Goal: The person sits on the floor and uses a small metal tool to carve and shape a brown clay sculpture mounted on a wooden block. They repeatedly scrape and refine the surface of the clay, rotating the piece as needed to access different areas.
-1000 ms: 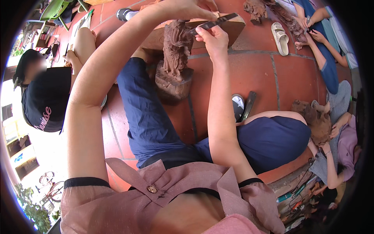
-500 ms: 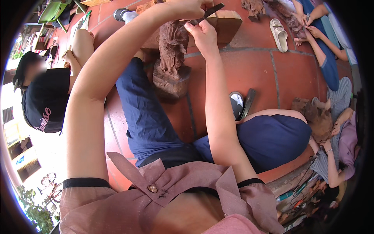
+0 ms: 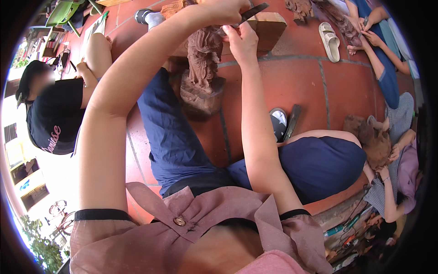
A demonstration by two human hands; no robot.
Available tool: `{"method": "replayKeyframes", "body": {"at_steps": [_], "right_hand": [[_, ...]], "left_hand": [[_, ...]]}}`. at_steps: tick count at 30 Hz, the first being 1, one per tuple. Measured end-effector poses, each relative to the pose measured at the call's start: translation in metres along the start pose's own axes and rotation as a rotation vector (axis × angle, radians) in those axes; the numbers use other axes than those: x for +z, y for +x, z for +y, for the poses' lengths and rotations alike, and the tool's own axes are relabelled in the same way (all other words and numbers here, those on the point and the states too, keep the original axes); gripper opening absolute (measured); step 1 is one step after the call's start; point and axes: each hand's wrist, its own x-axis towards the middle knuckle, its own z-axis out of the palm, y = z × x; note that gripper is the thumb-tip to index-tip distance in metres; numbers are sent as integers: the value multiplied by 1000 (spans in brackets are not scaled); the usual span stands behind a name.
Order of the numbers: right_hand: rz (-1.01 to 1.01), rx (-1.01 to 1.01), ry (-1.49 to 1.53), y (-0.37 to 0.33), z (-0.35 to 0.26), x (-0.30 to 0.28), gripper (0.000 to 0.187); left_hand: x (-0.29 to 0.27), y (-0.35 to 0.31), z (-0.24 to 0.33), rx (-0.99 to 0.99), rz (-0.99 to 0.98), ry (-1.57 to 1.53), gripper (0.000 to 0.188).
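Note:
A carved reddish-brown wooden figure (image 3: 204, 61) stands upright on its rough base (image 3: 200, 97), on the tiled floor in front of me. At its top, my left hand (image 3: 236, 10) is closed around a dark, flat, narrow strip (image 3: 254, 12); whether this is a file or an abrasive strip, I cannot tell. Just below, my right hand (image 3: 242, 42) pinches near the strip's lower end, thumb beside the top of the figure. The figure's head is largely hidden by the hands and the strip.
Behind the figure lies a large wooden block (image 3: 270, 31). A pale sandal (image 3: 329, 42) is on the floor at far right, and a dark flat bar (image 3: 292, 122) lies beside my right foot (image 3: 278, 122). Other people sit left and right, some handling carved wood (image 3: 372, 141).
Both hands and the dark strip have shifted slightly right at the top of the figure. The whole view has also moved a little.

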Motion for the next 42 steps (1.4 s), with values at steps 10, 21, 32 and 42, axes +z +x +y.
{"method": "replayKeyframes", "body": {"at_steps": [10,21,32,42], "right_hand": [[-79,-12,-248,-7,-24,-4,18],[-121,154,-239,-17,-3,-6,27],[-27,125,-295,-16,0,0,26],[38,-56,-299,-24,-17,12,24]], "left_hand": [[-14,-12,13,-105,-87,94,30],[-6,-25,4,-61,75,87,31],[-1,-19,27,-185,-104,134,24],[4,-11,31,-127,-123,175,21]]}}
